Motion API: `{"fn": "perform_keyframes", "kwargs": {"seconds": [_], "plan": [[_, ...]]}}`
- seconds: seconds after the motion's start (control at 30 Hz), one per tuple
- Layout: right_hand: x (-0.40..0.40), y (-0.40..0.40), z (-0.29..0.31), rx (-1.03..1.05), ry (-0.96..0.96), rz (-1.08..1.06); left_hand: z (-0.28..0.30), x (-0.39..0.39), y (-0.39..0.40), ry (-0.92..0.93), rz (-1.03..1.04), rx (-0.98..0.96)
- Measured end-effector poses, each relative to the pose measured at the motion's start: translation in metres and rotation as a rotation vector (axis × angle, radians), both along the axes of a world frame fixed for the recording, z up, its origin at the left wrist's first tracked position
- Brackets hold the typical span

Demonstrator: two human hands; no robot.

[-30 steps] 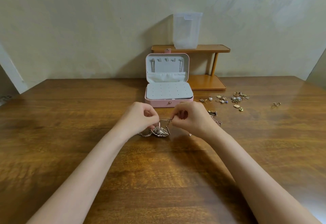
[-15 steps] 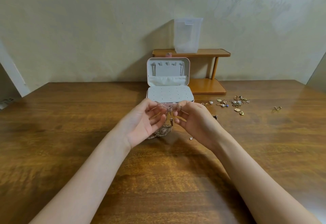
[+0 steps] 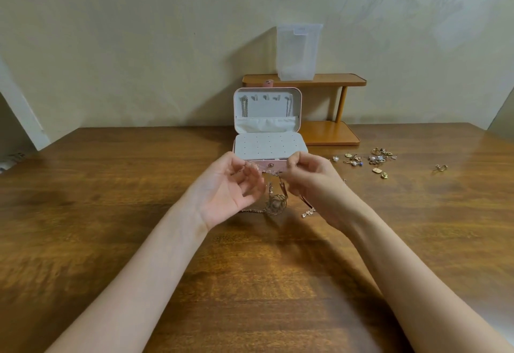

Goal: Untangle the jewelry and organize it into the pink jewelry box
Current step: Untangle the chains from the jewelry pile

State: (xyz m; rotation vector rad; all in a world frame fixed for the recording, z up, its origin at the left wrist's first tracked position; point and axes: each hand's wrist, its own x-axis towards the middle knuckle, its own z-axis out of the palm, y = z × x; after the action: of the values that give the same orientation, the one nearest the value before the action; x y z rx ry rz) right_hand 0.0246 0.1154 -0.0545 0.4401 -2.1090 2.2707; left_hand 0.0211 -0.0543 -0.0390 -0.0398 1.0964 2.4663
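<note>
The pink jewelry box (image 3: 269,147) stands open at the table's middle back, its lid upright with chains hanging inside. Just in front of it my left hand (image 3: 228,188) and my right hand (image 3: 311,183) are raised above the table, each pinching the thin chain of a necklace (image 3: 265,170) stretched between them. A round wire pendant (image 3: 276,204) dangles from the chain below my hands. More chain and a small clasp (image 3: 308,212) trail on the wood beneath my right wrist.
A pile of loose earrings and charms (image 3: 370,159) lies right of the box, with one ring (image 3: 441,167) farther right. Behind the box stands a two-tier wooden shelf (image 3: 333,81) carrying a clear plastic container (image 3: 299,51). The wall is close behind.
Both hands have lifted from the table with the necklace and moved apart, so the chain is stretched between them and the pendant hangs instead of lying on the wood.
</note>
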Motion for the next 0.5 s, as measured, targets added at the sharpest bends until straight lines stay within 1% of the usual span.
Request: {"fn": "perform_keyframes", "kwargs": {"seconds": [0.03, 0.07, 0.1, 0.17, 0.2, 0.27, 0.3, 0.33, 0.4, 0.43, 0.5], "plan": [[0.000, -0.002, -0.002, 0.173, 0.054, -0.080, 0.000, 0.000, 0.000, 0.015, -0.013, -0.020], [-0.001, -0.004, -0.004, 0.277, 0.091, -0.132, 0.000, 0.001, 0.000, 0.035, -0.022, -0.045], [-0.001, -0.006, -0.005, 0.325, 0.111, -0.166, 0.000, 0.002, 0.001, 0.060, -0.030, -0.071], [-0.003, -0.006, -0.006, 0.353, 0.126, -0.218, 0.001, 0.004, 0.005, 0.109, -0.026, -0.159], [-0.004, -0.006, -0.006, 0.365, 0.133, -0.247, -0.001, 0.005, 0.008, 0.147, -0.005, -0.271], [-0.004, -0.004, -0.008, 0.452, 0.200, -0.305, -0.008, 0.004, 0.014, 0.272, 0.075, -0.661], [-0.004, -0.005, -0.009, 0.538, 0.264, -0.324, -0.012, 0.004, 0.018, 0.328, 0.114, -0.806], [-0.004, -0.006, -0.011, 0.644, 0.336, -0.338, -0.015, 0.004, 0.020, 0.354, 0.142, -0.851], [-0.002, -0.010, -0.014, 0.832, 0.434, -0.362, -0.017, 0.003, 0.023, 0.330, 0.193, -0.792], [-0.002, -0.010, -0.015, 0.873, 0.441, -0.380, -0.016, 0.002, 0.022, 0.285, 0.221, -0.723], [-0.004, -0.009, -0.015, 0.847, 0.435, -0.431, -0.013, 0.000, 0.019, 0.170, 0.261, -0.541]]}}
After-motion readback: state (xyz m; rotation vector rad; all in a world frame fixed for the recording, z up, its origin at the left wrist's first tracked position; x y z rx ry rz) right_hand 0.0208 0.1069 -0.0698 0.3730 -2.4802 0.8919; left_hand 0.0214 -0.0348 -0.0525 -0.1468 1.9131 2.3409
